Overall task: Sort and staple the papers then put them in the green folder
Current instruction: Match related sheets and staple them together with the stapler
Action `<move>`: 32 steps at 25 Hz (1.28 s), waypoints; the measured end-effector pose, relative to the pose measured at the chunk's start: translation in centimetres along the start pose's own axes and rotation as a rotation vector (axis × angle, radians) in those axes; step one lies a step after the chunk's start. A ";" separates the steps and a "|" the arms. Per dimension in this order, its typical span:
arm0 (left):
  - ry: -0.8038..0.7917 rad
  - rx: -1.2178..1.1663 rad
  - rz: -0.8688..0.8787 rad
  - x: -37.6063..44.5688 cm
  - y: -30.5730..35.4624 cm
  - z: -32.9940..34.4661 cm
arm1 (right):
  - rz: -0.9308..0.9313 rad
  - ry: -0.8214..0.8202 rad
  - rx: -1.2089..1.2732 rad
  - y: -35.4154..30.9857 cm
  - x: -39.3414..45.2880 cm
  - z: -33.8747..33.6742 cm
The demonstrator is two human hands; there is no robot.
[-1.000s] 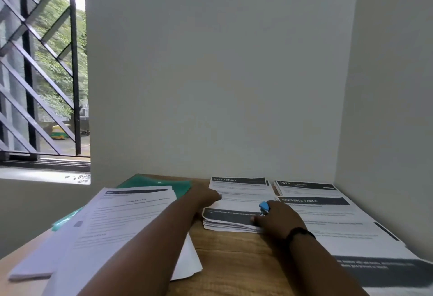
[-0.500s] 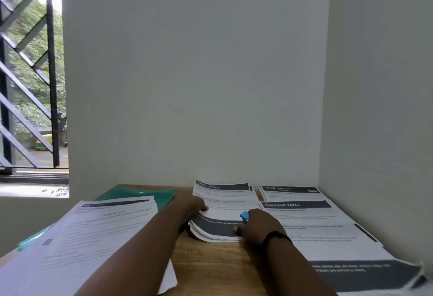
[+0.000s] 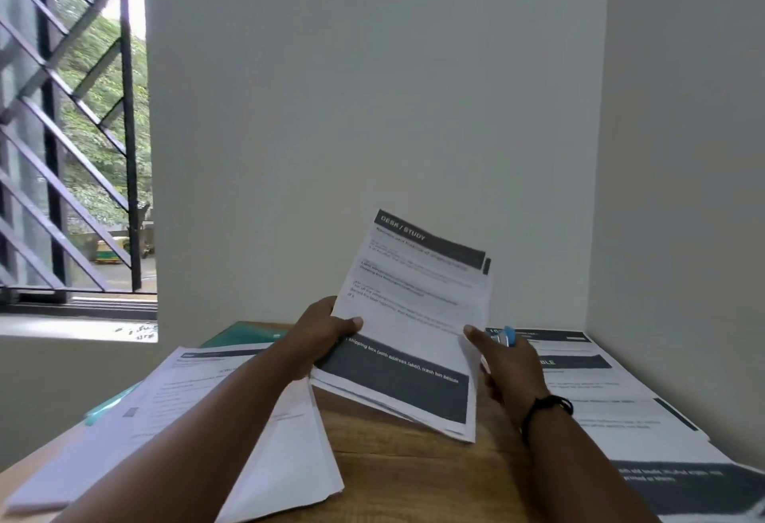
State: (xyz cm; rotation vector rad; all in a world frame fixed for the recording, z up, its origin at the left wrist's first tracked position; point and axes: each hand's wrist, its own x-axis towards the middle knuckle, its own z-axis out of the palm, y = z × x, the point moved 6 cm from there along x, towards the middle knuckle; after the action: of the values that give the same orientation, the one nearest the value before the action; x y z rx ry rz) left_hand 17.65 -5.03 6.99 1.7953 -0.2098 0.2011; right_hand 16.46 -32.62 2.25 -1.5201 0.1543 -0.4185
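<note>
Several sheets headed "DESK / STUDY" — one sheaf point(image 3: 407, 328) — raised off the wooden desk point(image 3: 414, 464), tilted up and away, long axis running from the near dark band to the far header, leaning a little to the right. Pinched at its left edge by the left hand point(image 3: 318, 336), thumb over the top sheet, fingers curled beneath. Steadied at its right edge by the right hand point(image 3: 507, 365), thumb laid on the face of the pages, the other fingers hidden behind them, so the exact hold there hard to tell. Tucked into that same right hand, a small blue stapler point(image 3: 507, 335), only its tip showing above the knuckles — just beside the sheaf's right edge, well short of the header end. Probably squaring the pages before stapling; header corner farthest from both grips, right hand the nearer with the tool. Green folder point(image 3: 244, 334) flat on the desk to the left, behind the left forearm, mostly covered by a loose stack of white papers point(image 3: 198, 419). More printed sheets point(image 3: 600, 394) spread flat to the right, against the wall.
</note>
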 end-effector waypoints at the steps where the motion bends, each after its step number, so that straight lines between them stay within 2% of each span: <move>1: -0.019 -0.023 0.008 -0.8 0.4 -0.2 | 0.062 -0.028 0.123 0.0 -0.3 0.2; 4: -0.132 -0.082 -0.076 -2.5 0.6 0.4 | 0.080 -0.102 0.267 -0.5 -1.3 1.0; 6: -0.206 -0.126 -0.135 -2.9 0.9 0.8 | -0.026 -0.062 0.255 -1.5 -1.8 0.8; 8: -0.214 -0.201 -0.122 -2.6 1.7 0.7 | -0.160 0.012 0.206 -2.8 -2.2 0.3; 10: -0.193 -0.265 -0.053 -2.4 3.1 1.1 | -0.295 0.078 0.166 -4.2 -2.6 0.0; 12: -0.128 -0.226 0.069 -2.4 4.6 1.8 | -0.408 0.149 0.152 -5.3 -3.1 -0.2; 16: -0.013 -0.184 0.209 -2.6 5.3 3.4 | -0.538 0.214 0.115 -6.9 -4.5 -0.4; 19: 0.061 -0.193 0.185 -2.2 2.8 3.3 | -0.493 0.165 -0.079 -6.1 -4.1 0.1; 22: 0.144 -0.328 0.079 -1.5 -0.6 2.8 | -0.399 0.037 -0.319 -4.1 -3.1 1.3; 26: 0.136 -0.392 -0.006 -1.5 -2.9 3.4 | -0.333 -0.107 -0.469 -2.0 -2.5 2.8; 28: 0.140 -0.449 0.005 -1.7 -2.9 3.4 | -0.353 -0.079 -0.452 -2.4 -2.9 3.0; 32: 0.149 -0.673 0.039 -1.2 -2.2 3.1 | -0.477 0.113 -0.246 -4.8 -4.2 1.6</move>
State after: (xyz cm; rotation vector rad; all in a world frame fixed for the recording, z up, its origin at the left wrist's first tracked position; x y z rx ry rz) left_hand 17.09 -7.47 3.94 1.1038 -0.1788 0.2550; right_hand 12.35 -29.56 6.42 -1.7758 -0.0765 -0.8924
